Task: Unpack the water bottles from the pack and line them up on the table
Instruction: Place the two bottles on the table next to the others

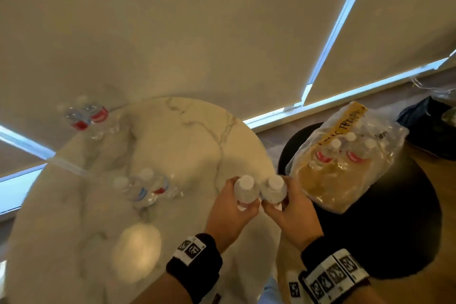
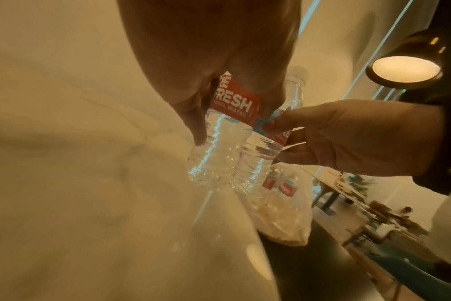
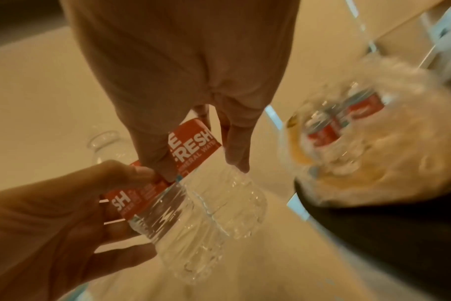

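Observation:
Two clear water bottles with red labels and white caps are held upright, side by side, over the right edge of the marble table (image 1: 172,145). My left hand (image 1: 232,212) grips the left bottle (image 1: 245,191) (image 2: 219,150) around its label. My right hand (image 1: 291,212) grips the right bottle (image 1: 274,190) (image 3: 234,199) the same way. The torn plastic pack (image 1: 345,173) (image 3: 373,146) lies on a black stool (image 1: 394,229) to the right, with a few bottles (image 1: 333,150) still inside. Two bottles (image 1: 145,187) stand mid-table and two more (image 1: 86,116) at the far left edge.
Cream roller blinds (image 1: 197,32) hang behind the round table. A dark bag (image 1: 429,123) lies on the wooden floor beyond the stool. A lamp's reflection (image 1: 135,252) glows on the near marble.

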